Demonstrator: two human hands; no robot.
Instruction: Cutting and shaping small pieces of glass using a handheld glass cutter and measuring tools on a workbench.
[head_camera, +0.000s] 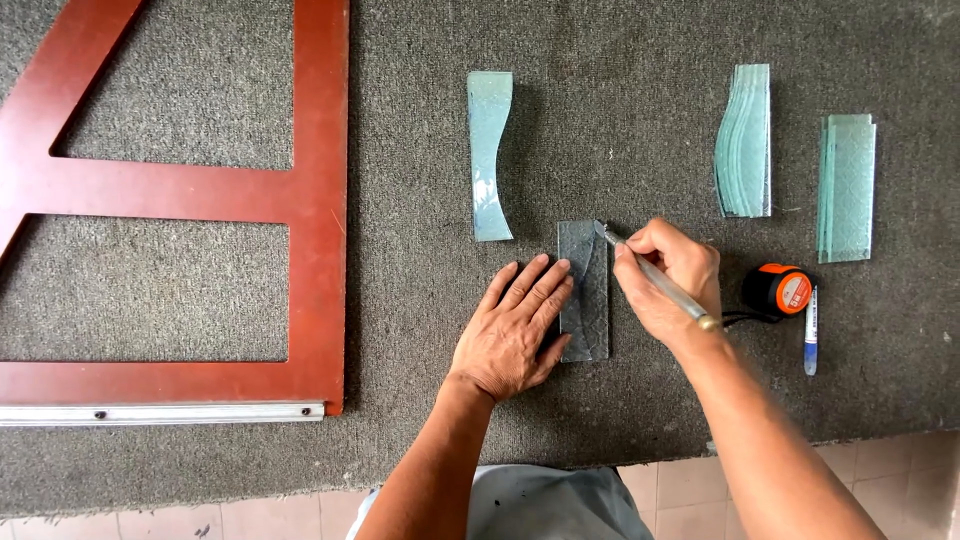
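1. Left hand (512, 325) lies flat with fingers spread, palm down on the carpet, fingertips pressing the left edge of a small rectangular strip of patterned glass (584, 290).
2. Right hand (668, 280) is closed around a slim metal glass cutter (657, 280), held like a pen, tip touching the strip's top right corner.
3. That strip lies lengthwise between both hands, grey and bumpy-textured, see-through enough that the carpet shows under it.
4. Everything sits on a rough grey carpet (620, 120), pretty coarse weave.
5. Just above the strip there's a curved glass piece (490, 155), pale green, pinched in at the middle.
6. Further right, a stack of wavy-edged glass pieces (745, 140), then a stack of straight rectangular strips (846, 185), same greenish tint.
7. Near the right wrist: an orange and black tape measure (780, 290) and a blue-and-white marker pen (811, 335) just beside it.
8. Way off left, a reddish-brown wooden frame (310, 200) with open panels and a metal rail (160, 411) along its bottom edge.
9. Pinkish floor tiles (880, 460) show past the carpet edge.
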